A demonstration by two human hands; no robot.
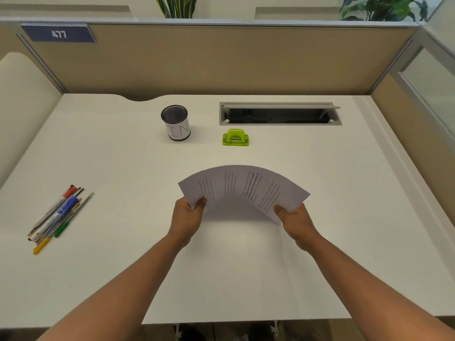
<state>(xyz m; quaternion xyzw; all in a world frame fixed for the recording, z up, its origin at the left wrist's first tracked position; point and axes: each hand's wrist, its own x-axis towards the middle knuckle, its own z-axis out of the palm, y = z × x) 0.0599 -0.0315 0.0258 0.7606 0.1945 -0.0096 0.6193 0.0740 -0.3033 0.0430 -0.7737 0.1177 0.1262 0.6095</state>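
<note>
Printed paper sheet point(243, 188): arched upward above the table point(123, 156). Left hand point(187, 215) and right hand point(294, 217): fingers pinched on its opposite ends. Green hole punch point(235, 137): beyond it.

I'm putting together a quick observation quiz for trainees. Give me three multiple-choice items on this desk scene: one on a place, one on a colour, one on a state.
1. Where do the pens lie?
A. on the floor
B. on the desk, to the person's left
C. on a shelf

2. What colour is the hole punch?
A. green
B. red
C. black

3. How is the paper held?
A. flat on the desk
B. bowed upward between two hands
C. crumpled in one fist

Answers:
1 B: they lie in a loose bunch near the desk's left edge.
2 A: its body is bright lime green.
3 B: the left hand and the right hand each pinch one end, and the middle arches up.
</note>
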